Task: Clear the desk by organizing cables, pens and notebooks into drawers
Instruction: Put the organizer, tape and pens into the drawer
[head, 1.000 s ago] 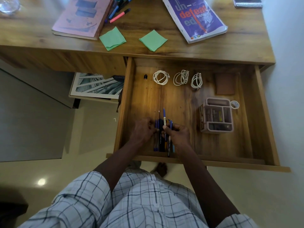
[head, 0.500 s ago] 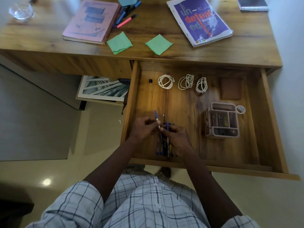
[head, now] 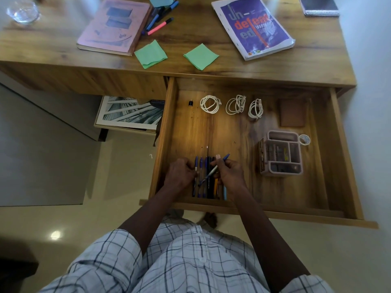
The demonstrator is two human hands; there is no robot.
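Wood-grain drawer: right hand fingers pinch slim blue pen, tilted over pen row. Left hand curled, grip unclear. Coiled white cables behind.

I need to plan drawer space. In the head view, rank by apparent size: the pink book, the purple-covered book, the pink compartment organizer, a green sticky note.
1. Pink book and purple-covered book: alike, unranked
2. Pink compartment organizer
3. Green sticky note

Shirt: pale plaid, white ground, dark blue-grey check lines, button placket down the middle. Short sleeves, loose, ending above the elbows. Forearms bare. Left hand and right hand bare.
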